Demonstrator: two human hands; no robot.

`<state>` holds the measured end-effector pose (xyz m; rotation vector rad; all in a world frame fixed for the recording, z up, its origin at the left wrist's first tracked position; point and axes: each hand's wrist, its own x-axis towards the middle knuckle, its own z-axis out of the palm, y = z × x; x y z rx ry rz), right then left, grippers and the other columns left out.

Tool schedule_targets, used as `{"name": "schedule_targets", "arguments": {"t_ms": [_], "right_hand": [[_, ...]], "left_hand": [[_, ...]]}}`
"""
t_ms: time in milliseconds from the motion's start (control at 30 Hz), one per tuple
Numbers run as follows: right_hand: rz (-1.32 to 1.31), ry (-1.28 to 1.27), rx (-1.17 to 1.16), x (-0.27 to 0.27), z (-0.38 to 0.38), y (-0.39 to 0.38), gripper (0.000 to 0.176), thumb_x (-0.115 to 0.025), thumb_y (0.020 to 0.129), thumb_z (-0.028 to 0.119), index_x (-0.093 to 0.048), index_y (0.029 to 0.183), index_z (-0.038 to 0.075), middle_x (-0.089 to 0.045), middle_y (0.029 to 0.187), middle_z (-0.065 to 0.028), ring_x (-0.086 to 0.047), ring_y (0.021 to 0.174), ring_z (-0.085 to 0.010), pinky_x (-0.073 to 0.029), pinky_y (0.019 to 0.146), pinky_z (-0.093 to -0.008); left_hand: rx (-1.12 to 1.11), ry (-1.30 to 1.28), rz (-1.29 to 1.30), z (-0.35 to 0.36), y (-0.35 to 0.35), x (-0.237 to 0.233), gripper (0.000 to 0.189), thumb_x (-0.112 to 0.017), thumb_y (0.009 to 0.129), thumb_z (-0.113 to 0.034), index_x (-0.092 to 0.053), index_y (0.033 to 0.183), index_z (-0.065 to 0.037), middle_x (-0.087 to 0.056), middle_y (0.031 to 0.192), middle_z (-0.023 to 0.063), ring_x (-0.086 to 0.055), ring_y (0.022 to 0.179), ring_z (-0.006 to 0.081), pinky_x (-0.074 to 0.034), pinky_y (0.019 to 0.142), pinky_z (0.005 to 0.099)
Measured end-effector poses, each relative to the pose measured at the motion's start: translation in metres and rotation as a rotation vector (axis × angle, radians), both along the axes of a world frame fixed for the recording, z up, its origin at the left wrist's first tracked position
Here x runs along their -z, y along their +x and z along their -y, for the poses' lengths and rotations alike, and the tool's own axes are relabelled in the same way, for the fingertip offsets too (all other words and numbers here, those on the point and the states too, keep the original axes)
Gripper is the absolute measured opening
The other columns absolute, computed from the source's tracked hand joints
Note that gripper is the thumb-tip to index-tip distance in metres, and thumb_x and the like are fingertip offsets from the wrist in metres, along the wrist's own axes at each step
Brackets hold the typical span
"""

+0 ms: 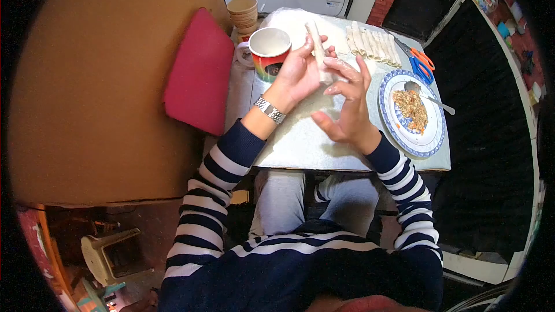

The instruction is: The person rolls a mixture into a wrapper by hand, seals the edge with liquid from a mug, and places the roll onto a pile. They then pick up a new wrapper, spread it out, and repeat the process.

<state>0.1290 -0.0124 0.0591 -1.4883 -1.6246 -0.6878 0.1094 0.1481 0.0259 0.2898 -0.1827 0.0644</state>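
Observation:
An uncooked spring roll [316, 46], slim and pale, rests upright-slanted in my left hand [295, 75], whose fingers curl around it. My right hand [351, 107] is open beside it, thumb and fingers apart, with fingertips right at the roll's lower end. Whitish residue shows on the fingers. Behind my hands, several finished rolls [373, 44] lie in a row on the table. Left of my left hand stands a red and green mug [270, 52]. To the right sits a blue-rimmed plate [388, 121] with a chopped filling [411, 112] and a spoon [437, 102].
Blue and orange-handled scissors [422, 63] lie at the table's right edge. Stacked paper cups [243, 14] stand at the back left, near white wrapper sheets [289, 18]. A red cushioned panel [199, 75] borders the table [312, 153] on the left.

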Motion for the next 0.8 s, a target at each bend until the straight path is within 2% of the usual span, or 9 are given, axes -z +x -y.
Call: {"name": "schedule_targets", "arguments": {"t_ms": [67,100,233,300,400,433,500,600,800], "right_hand": [[-0.016,0.096,-0.008,-0.007,-0.011,0.005,0.039,-0.064,0.082,0.033,-0.045,0.107,0.009,-0.058,0.111,-0.0105,-0.054,0.107,-0.0284,-0.018,0.105,-0.0548],[-0.023,0.013,-0.016,-0.014,-0.016,0.005,0.040,-0.064,0.082,0.030,-0.046,0.108,0.008,-0.058,0.111,-0.0112,-0.055,0.106,-0.0278,-0.019,0.105,-0.0540],[0.007,-0.278,0.075,-0.043,-0.045,-0.010,0.040,-0.061,0.084,0.030,-0.047,0.111,0.005,-0.060,0.107,-0.0109,-0.059,0.097,-0.0263,-0.026,0.102,-0.0521],[0.102,-0.339,0.128,-0.044,-0.075,-0.008,0.041,-0.060,0.084,0.035,-0.048,0.110,0.005,-0.061,0.105,-0.0114,-0.061,0.094,-0.0285,-0.029,0.100,-0.0535],[0.152,-0.536,0.108,-0.038,-0.121,0.005,0.047,-0.056,0.085,0.045,-0.051,0.111,0.006,-0.064,0.100,-0.0127,-0.062,0.089,-0.0322,-0.031,0.097,-0.0556],[0.137,-0.693,0.112,-0.041,-0.133,0.009,0.050,-0.056,0.084,0.047,-0.052,0.111,0.006,-0.064,0.098,-0.0133,-0.062,0.089,-0.0323,-0.031,0.097,-0.0564],[0.102,-1.006,0.113,-0.049,-0.149,0.014,0.055,-0.056,0.083,0.052,-0.055,0.112,0.006,-0.066,0.094,-0.0143,-0.063,0.088,-0.0324,-0.031,0.097,-0.0579],[0.150,-1.250,0.214,-0.058,-0.154,0.010,0.059,-0.054,0.083,0.056,-0.059,0.109,0.004,-0.067,0.093,-0.0157,-0.063,0.094,-0.0319,-0.027,0.099,-0.0593],[0.036,-1.304,0.228,-0.056,-0.152,0.007,0.059,-0.049,0.086,0.057,-0.063,0.107,0.004,-0.068,0.095,-0.0162,-0.062,0.099,-0.0319,-0.014,0.105,-0.0615]], "left_hand": [[0.070,0.022,0.034,0.004,0.003,0.007,0.033,-0.036,0.100,-0.033,-0.045,0.120,-0.008,-0.055,0.108,0.0132,-0.057,0.097,0.0235,-0.048,0.085,0.0411],[0.293,-0.162,0.226,-0.003,0.013,0.024,0.036,-0.033,0.102,-0.032,-0.043,0.125,-0.006,-0.052,0.113,0.0168,-0.054,0.107,0.0263,-0.048,0.092,0.0395],[-0.257,0.527,0.194,0.010,0.018,0.052,0.039,-0.031,0.102,-0.032,-0.041,0.128,-0.006,-0.049,0.119,0.0169,-0.051,0.111,0.0254,-0.043,0.098,0.0407],[-0.230,0.461,0.179,0.013,0.018,0.055,0.040,-0.030,0.102,-0.033,-0.040,0.130,-0.005,-0.047,0.122,0.0163,-0.049,0.114,0.0245,-0.040,0.101,0.0408],[0.254,-0.232,0.133,0.009,0.013,0.047,0.044,-0.031,0.102,-0.035,-0.038,0.133,-0.005,-0.045,0.125,0.0146,-0.045,0.117,0.0225,-0.033,0.106,0.0402],[0.069,0.047,-0.081,0.020,0.006,0.026,0.043,-0.034,0.101,-0.036,-0.042,0.129,-0.004,-0.050,0.121,0.0132,-0.049,0.115,0.0230,-0.035,0.105,0.0413],[0.063,0.058,-0.129,0.021,0.010,0.024,0.039,-0.039,0.100,-0.035,-0.047,0.122,-0.004,-0.056,0.115,0.0127,-0.052,0.111,0.0239,-0.036,0.105,0.0427],[0.005,0.087,-0.209,0.027,0.007,0.017,0.038,-0.044,0.097,-0.037,-0.051,0.115,-0.003,-0.059,0.112,0.0119,-0.054,0.109,0.0243,-0.038,0.103,0.0439],[0.079,0.025,-0.178,0.022,0.014,0.033,0.040,-0.043,0.098,-0.038,-0.052,0.115,-0.003,-0.057,0.111,0.0135,-0.054,0.108,0.0248,-0.040,0.100,0.0440]]}}
